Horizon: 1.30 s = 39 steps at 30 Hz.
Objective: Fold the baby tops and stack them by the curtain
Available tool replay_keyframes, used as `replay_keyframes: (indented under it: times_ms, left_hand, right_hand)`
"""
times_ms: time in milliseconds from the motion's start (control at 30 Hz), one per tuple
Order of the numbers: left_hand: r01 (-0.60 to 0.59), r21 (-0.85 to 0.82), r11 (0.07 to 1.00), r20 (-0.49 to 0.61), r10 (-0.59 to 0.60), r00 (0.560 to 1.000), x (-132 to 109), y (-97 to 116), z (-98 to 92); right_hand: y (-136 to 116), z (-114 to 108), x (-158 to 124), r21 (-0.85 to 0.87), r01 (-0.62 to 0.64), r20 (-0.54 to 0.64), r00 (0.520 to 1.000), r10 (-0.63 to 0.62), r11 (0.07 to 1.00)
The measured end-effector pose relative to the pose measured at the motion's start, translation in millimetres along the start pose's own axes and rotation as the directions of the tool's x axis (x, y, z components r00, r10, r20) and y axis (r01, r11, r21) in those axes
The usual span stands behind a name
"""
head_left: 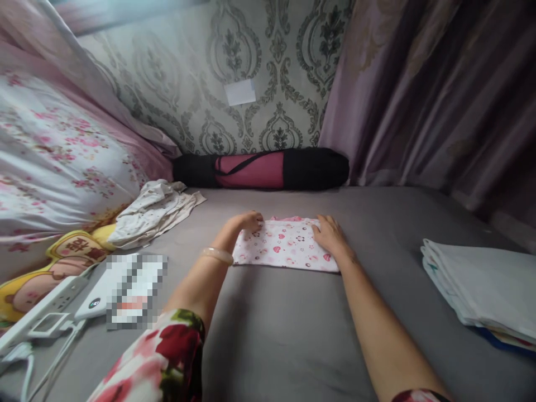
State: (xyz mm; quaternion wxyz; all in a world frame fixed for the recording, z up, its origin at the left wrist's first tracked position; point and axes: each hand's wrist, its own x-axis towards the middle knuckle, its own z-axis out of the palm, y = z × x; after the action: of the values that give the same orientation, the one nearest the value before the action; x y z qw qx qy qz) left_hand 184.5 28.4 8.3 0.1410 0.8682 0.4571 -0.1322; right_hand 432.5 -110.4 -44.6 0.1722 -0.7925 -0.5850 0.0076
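Observation:
A small white garment with pink heart and flower prints (285, 245) lies folded flat on the grey bed sheet (293, 335), a pink edge showing at its far side. My left hand (248, 221) rests on its far left corner, fingers curled down onto the cloth. A pale bangle (216, 255) sits on that wrist. My right hand (330, 234) lies on the garment's right end, fingers flat and together, pressing it down.
A stack of folded white cloths (481, 290) lies at the right. A crumpled cream garment (153, 212) lies left of centre. A black and pink rolled mat bag (262, 168) lies against the wall. A power strip (46, 315) and a floral pillow (54, 156) are at the left.

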Motion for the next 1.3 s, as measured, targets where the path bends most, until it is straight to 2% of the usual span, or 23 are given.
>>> replay_keyframes:
  times_ms: [133, 300, 367, 567, 733, 800, 867, 967, 1000, 1033, 1067, 1100, 1133, 1167, 1233, 1267, 1300]
  left_hand:
    - [-0.044, 0.016, 0.999, 0.135, 0.041, 0.990, 13.0, -6.4, -16.8]
    - [-0.034, 0.007, 0.999, 0.202, 0.032, 0.979, 17.5, -4.0, -21.5]
    - [-0.038, -0.003, 0.999, 0.195, 0.038, 0.980, 14.1, -4.1, -20.5]
    - [-0.150, -0.159, 0.976, 0.056, 0.161, 0.985, -14.9, -15.1, -24.7]
    - [-0.243, -0.251, 0.937, -0.017, 0.246, 0.969, -45.9, -21.7, -54.2]
    - [-0.276, -0.265, 0.924, -0.110, 0.255, 0.961, -58.0, -20.3, -68.3]
    - [-0.318, -0.278, 0.906, -0.283, 0.239, 0.929, -69.6, -17.5, -78.9]
    - [-0.365, -0.198, 0.910, -0.550, 0.205, 0.810, -85.4, -13.0, -81.8]
    - [-0.366, -0.140, 0.920, -0.603, 0.214, 0.768, -90.0, -11.8, -78.0]
    - [-0.361, -0.076, 0.930, -0.624, 0.238, 0.745, -94.4, -10.9, -71.6]
    - [-0.352, -0.020, 0.936, -0.612, 0.267, 0.745, -98.5, -10.1, -62.5]
    - [-0.345, 0.021, 0.938, -0.577, 0.293, 0.762, -102.3, -9.6, -51.2]
    - [-0.342, 0.039, 0.939, -0.508, 0.314, 0.802, -105.9, -9.4, -38.1]
    - [-0.341, 0.035, 0.939, -0.440, 0.321, 0.839, -109.3, -9.4, -23.9]
    - [-0.348, -0.005, 0.938, -0.323, 0.328, 0.888, -116.0, -9.8, 4.2]
    - [-0.350, -0.019, 0.937, -0.285, 0.330, 0.900, -119.5, -10.0, 16.4]
    - [-0.358, -0.020, 0.933, -0.244, 0.343, 0.907, -123.1, -10.2, 26.4]
  right_hand:
    - [-1.2, -6.4, 2.5, 0.102, 0.024, 0.020, 0.999, -0.027, 0.995]
    - [1.6, -22.3, 7.2, 0.194, 0.023, 0.099, 0.994, -0.043, 0.981]
    - [4.3, -29.6, 7.8, 0.255, 0.042, 0.103, 0.992, -0.071, 0.966]
    - [11.8, -52.0, 5.3, 0.479, 0.102, 0.054, 0.988, -0.145, 0.872]
    - [13.9, -71.5, 4.3, 0.623, 0.198, -0.106, 0.980, -0.169, 0.757]
    - [11.0, -82.4, 2.3, 0.650, 0.242, -0.207, 0.968, -0.139, 0.720]
    - [6.6, -95.4, -1.8, 0.658, 0.280, -0.315, 0.946, -0.083, 0.699]
    - [3.0, -113.5, -10.3, 0.629, 0.295, -0.371, 0.927, -0.055, 0.720]
    - [3.8, -117.4, -13.1, 0.616, 0.290, -0.341, 0.936, -0.083, 0.732]
    - [5.8, -119.5, -15.5, 0.609, 0.281, -0.282, 0.951, -0.129, 0.741]
    - [8.7, -119.8, -17.6, 0.608, 0.269, -0.192, 0.963, -0.191, 0.747]
    - [12.0, -118.2, -19.3, 0.613, 0.251, -0.073, 0.962, -0.262, 0.750]
    - [15.3, -115.2, -20.7, 0.621, 0.221, 0.067, 0.941, -0.332, 0.752]
    - [17.9, -111.2, -21.8, 0.628, 0.183, 0.215, 0.893, -0.394, 0.757]
    - [20.1, -102.4, -23.6, 0.616, 0.104, 0.466, 0.752, -0.467, 0.781]
    - [19.3, -98.5, -24.5, 0.600, 0.078, 0.543, 0.692, -0.476, 0.796]
    - [17.8, -95.4, -25.4, 0.582, 0.059, 0.593, 0.652, -0.473, 0.811]
